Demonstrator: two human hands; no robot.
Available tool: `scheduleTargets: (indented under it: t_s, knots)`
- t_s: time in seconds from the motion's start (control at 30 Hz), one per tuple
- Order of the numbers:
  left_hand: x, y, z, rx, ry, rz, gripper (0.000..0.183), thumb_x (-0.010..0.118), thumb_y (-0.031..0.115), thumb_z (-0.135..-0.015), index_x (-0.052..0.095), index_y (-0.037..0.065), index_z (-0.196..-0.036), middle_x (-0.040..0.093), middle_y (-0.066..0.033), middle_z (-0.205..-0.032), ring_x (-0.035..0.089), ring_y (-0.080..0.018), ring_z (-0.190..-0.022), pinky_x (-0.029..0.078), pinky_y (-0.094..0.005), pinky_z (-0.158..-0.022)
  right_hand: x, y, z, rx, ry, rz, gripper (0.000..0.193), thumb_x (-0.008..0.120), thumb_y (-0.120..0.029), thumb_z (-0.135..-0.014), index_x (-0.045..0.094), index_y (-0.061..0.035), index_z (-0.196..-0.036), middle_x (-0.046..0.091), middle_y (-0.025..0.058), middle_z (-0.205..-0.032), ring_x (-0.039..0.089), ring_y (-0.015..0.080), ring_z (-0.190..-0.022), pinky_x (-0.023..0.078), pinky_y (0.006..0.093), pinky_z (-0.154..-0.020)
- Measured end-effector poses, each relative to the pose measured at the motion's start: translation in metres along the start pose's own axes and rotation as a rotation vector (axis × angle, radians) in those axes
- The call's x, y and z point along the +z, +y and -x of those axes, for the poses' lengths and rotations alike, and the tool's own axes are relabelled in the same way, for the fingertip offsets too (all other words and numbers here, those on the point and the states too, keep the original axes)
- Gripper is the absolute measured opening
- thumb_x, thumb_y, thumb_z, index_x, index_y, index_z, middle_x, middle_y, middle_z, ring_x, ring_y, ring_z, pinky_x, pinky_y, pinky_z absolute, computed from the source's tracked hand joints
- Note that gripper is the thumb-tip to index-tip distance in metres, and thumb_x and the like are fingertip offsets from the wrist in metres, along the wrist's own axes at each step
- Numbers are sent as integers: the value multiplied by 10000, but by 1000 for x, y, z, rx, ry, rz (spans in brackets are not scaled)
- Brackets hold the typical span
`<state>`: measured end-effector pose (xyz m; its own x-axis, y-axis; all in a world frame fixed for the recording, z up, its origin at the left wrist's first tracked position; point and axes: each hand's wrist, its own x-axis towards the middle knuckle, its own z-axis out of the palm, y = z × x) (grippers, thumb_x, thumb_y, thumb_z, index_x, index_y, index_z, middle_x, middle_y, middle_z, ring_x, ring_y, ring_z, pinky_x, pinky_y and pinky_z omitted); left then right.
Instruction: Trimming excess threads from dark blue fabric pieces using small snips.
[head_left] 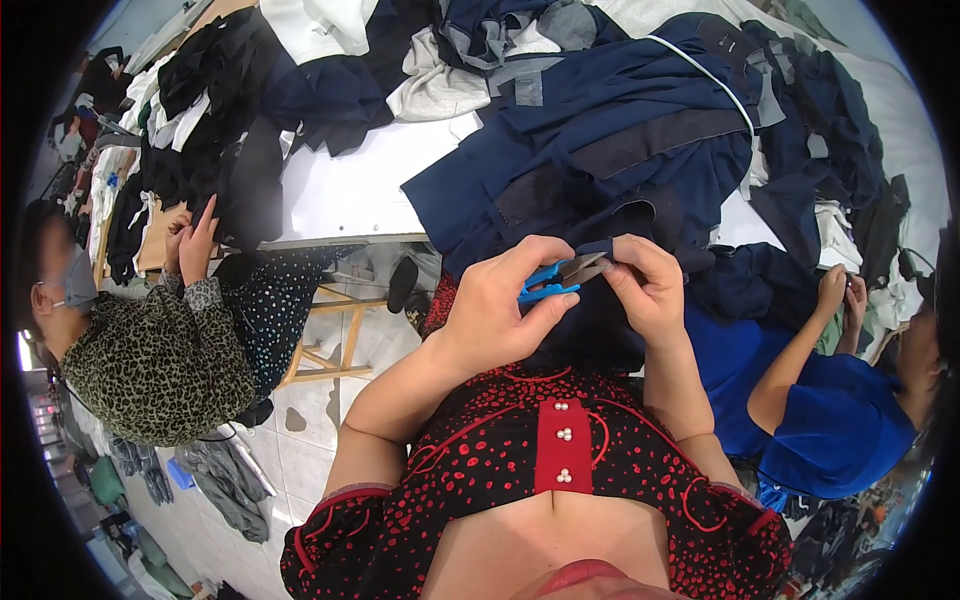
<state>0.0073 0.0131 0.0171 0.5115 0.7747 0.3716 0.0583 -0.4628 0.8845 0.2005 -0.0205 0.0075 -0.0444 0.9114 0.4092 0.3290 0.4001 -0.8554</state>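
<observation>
In my left hand (505, 300) is a pair of thread snips (545, 284) with blue handles, their metal blades pointing right. Close to the blade tips, my right hand (645, 285) pinches an edge of dark navy cloth (598, 248). Both hands are raised in front of my chest, just beyond the table's near edge. The navy garment (590, 140) spreads from the table down toward my lap, with darker panels sewn on it. Where exactly the blades meet the cloth is too small to tell.
A white table (350, 185) carries heaps of dark garments (320, 100) and a pale grey cloth (437, 80). A white cord (705, 72) curves over the navy pile. One person (160, 360) sits at left near a wooden stool (340, 320); another in blue (840, 420) works at right.
</observation>
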Motion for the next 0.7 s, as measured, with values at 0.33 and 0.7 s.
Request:
scheduleTargets:
  t_s: [0.33,0.7]
  knots:
    - [-3,-5,1,-323,-157,590,248,633,78,-818,525,8,-1029,589,-47,-846,572,-102,-732,466,-236,-615,-2,7,3,-84,-6,8,101,611,70,-731,604,16,-816,619,106,-752,590,188,-642,451,255,-599]
    - [-5,-10,-2,-481,-245,812,216,619,107,-838,541,33,-1025,596,-21,-817,513,-41,-566,332,-155,-458,-1,4,2,-93,0,9,97,611,66,-735,596,22,-821,626,114,-766,602,197,-659,460,257,-614]
